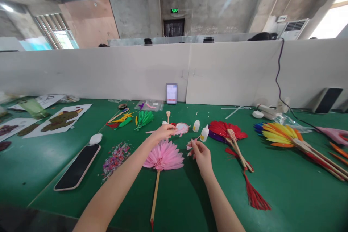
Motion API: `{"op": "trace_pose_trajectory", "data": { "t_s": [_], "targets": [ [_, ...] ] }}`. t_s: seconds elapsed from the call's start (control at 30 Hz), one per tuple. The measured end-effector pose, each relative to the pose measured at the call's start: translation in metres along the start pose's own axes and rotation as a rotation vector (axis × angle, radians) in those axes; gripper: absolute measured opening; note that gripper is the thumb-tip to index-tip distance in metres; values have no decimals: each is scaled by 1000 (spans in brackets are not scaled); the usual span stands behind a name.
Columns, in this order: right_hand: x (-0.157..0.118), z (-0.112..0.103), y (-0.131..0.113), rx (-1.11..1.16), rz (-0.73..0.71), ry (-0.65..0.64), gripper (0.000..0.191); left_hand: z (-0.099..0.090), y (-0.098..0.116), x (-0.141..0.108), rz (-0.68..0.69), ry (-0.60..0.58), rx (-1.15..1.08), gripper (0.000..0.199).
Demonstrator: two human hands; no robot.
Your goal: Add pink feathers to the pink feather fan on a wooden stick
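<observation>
My left hand (165,131) reaches past the pink feather fan (164,156), its thumb and fingers pinched on a pink feather (179,130). That feather is over a small round white dish (186,127). To the right of the fan, my right hand (200,154) is closed in a pinch, with a thin pinkish piece at its fingertips too small to name. Just beyond it stand a white glue bottle (204,133) and a second small white bottle (196,126). The pink fan lies flat, its wooden handle (154,195) toward me.
A red feather fan (227,130) with a tassel (255,194) and a yellow-blue one (280,134) lie right. Left are a phone (78,168), loose sequins (116,157) and green feathers (144,119). A white partition (130,72) borders the green table (179,203).
</observation>
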State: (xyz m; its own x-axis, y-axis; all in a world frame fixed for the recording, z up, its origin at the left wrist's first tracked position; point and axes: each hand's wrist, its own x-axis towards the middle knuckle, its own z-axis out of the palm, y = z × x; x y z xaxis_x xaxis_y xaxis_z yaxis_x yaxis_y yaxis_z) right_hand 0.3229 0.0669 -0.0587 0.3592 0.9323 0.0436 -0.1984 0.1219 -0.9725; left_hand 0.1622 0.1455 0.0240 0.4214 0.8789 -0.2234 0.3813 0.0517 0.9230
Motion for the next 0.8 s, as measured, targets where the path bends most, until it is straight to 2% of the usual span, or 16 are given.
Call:
{"op": "trace_pose_trajectory", "data": {
  "t_s": [0.2,0.43,0.6,0.8],
  "targets": [
    [3,-3,-4,43,24,-48,51,14,4,-5,12,-85,-196,31],
    [1,-3,-5,34,13,45,42,24,10,-7,56,-89,-305,32],
    [-1,-4,-9,59,17,54,39,29,11,-11,80,-89,-275,30],
    [-4,-3,-17,136,56,-41,40,34,10,-21,128,-5,-114,26]
  ]
}}
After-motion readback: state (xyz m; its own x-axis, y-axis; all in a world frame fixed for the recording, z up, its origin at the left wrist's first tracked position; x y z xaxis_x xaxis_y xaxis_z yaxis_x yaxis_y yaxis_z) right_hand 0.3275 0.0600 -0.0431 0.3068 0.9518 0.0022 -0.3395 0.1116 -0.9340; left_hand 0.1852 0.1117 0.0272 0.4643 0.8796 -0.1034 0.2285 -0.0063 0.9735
